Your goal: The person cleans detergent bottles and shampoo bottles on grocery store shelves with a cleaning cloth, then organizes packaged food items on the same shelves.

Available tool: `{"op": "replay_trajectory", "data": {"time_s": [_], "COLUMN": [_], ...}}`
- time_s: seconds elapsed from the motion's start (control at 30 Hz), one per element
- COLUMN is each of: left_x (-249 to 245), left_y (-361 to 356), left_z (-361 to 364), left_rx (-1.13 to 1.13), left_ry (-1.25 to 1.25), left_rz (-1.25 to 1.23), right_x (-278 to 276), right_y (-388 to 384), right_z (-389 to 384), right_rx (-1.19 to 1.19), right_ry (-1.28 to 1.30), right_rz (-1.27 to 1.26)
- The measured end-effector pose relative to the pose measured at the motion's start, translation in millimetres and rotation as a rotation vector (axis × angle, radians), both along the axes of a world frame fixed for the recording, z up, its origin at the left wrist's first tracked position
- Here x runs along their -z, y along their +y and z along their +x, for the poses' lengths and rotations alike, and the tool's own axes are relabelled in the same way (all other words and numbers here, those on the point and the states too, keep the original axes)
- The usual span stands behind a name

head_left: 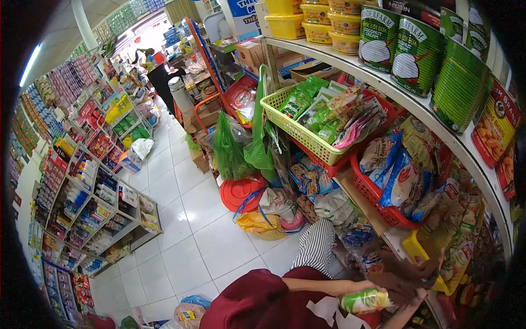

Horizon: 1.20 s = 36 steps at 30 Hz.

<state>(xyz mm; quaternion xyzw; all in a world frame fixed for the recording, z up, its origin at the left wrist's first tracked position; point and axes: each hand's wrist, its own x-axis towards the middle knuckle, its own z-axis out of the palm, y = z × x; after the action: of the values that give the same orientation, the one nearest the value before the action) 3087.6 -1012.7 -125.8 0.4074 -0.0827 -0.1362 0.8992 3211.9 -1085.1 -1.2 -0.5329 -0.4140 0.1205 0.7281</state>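
Observation:
My left hand (359, 286) is closed round a small green-and-white can (362, 301) with a pale yellowish end, held in front of my dark red shirt. To its right, my right hand (421, 295) is blurred and closed on a brown cloth (402, 274), which hangs beside the lower shelf. Close to the cloth stands a yellow basket (417, 247) with packets in it.
Coconut cream cans (415, 55) and yellow tubs (318, 22) line the upper right shelf. Below are a light-yellow basket (298, 129) and a red basket (378, 197) of packets. A red lid (241, 193) and bags sit on the tiled floor (189, 255). Stocked shelving (109, 225) stands left.

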Motion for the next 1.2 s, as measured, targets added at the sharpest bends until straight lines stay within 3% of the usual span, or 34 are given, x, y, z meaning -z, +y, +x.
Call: {"op": "replay_trajectory", "data": {"time_s": [0.1, 0.17, 0.2, 0.23, 0.3, 0.33, 0.4, 0.47, 0.6, 0.63, 0.73, 0.77, 0.87, 0.9, 1.0, 1.03, 1.07, 1.1, 1.13, 1.17, 1.2], "left_x": [-5, -11, -10, 13, 6, -47, -76, -72, -58, -50, -44, -56, -73, -72, -35, -14, -38, -61, -75, -73, -67], "left_y": [6, 12, 16, 11, 14, 26, 31, 26, 30, 31, 37, 43, 49, 50, 17, 14, 19, 19, 17, 12, 8], "left_z": [-12, -12, 7, 16, 13, 2, -3, 0, -5, -4, -17, -22, -16, -13, 5, 14, 1, -8, -13, -11, -11], "left_rx": [0.251, 0.428, 0.537, 0.358, 0.094, 0.014, -0.106, -0.181, -0.485, -0.512, -0.746, -0.675, -0.877, -0.832, -0.972, -0.685, -0.530, -0.464, -0.395, -0.330, -0.249], "left_ry": [0.144, 0.234, -0.109, 0.083, 0.221, 0.173, 0.045, -0.114, -0.372, -0.449, -0.340, -0.206, -0.249, -0.205, -0.247, -0.186, -0.210, -0.215, -0.220, -0.235, -0.180], "left_rz": [-0.478, -0.793, -0.660, -0.339, 0.207, 0.428, 0.631, 0.585, 1.045, 0.879, 0.772, 0.668, 0.527, 0.580, 0.946, 0.882, 0.903, 0.860, 0.812, 0.538, 0.460], "right_x": [14, 45, 68, 69, 56, 41, 31, 29, 35, 36, 32, 29, 29, 33, 66, 78, 86, 87, 57, 27, 40], "right_y": [-8, -27, -44, -47, -44, -38, -31, -31, -48, -53, -67, -68, -60, -53, -27, -26, -25, -27, -30, -33, -48], "right_z": [10, 25, 32, 32, 23, 15, 11, 7, 5, 5, 2, 1, -16, -26, -58, -57, -45, -33, -30, -27, -13], "right_rx": [-0.364, -0.295, -0.099, 0.040, 0.250, 0.331, 0.428, 0.503, 0.643, 0.675, 0.760, 0.775, 0.771, 0.746, 0.667, 0.628, 0.583, 0.521, 0.420, 0.343, 0.238], "right_ry": [0.046, 0.168, 0.273, 0.391, 0.660, 0.802, 0.775, 0.663, 0.492, 0.459, 0.378, 0.363, 0.337, 0.329, 0.213, 0.170, 0.171, 0.237, 0.462, 0.695, 0.712], "right_rz": [0.059, -0.002, -0.101, -0.149, -0.176, -0.154, -0.141, -0.155, -0.184, -0.183, -0.125, -0.100, -0.071, -0.097, -0.271, -0.294, -0.259, -0.191, -0.141, -0.087, -0.119]}}
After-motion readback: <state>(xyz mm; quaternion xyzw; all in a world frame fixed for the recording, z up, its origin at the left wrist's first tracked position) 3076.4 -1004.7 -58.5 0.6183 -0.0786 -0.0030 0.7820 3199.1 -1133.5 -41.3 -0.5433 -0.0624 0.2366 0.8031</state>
